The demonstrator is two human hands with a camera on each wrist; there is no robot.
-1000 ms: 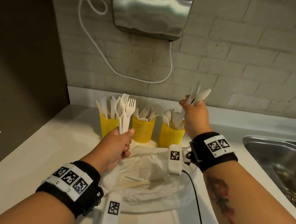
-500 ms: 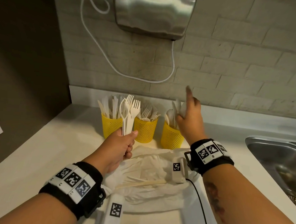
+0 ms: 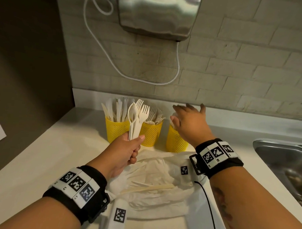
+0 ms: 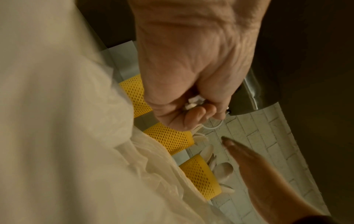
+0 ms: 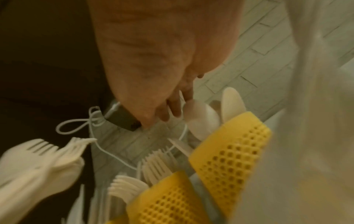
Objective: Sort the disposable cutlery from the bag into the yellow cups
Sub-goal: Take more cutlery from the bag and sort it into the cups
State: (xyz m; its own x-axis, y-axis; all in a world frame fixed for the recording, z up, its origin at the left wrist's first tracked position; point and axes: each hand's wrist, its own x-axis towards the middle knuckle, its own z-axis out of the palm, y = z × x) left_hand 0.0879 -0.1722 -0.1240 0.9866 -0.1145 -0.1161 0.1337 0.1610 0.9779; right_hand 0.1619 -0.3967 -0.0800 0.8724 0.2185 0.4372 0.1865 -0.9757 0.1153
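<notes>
Three yellow mesh cups stand in a row at the back of the counter: the left cup [image 3: 117, 130] holds knives, the middle cup [image 3: 151, 134] forks, the right cup [image 3: 176, 142] spoons [image 5: 201, 118]. My left hand [image 3: 132, 146] grips a bundle of white forks and a spoon [image 3: 137, 117] upright in front of the left and middle cups. Over the right cup my right hand [image 3: 187, 116] is open and holds nothing, its fingers [image 5: 172, 109] spread just above the spoon bowls. The white plastic bag [image 3: 160, 185] lies crumpled in front of the cups with some cutlery inside.
A steel sink [image 3: 284, 165] is set into the counter at the right. A hand dryer [image 3: 157, 13] hangs on the brick wall above the cups, with a white cord [image 3: 114, 60] looping down. A black cable [image 3: 210, 205] runs over the bag's right side.
My right hand came down with its spoons to the right cup, let them go, and now hovers open above it. The left hand has kept its grip and barely moved.
</notes>
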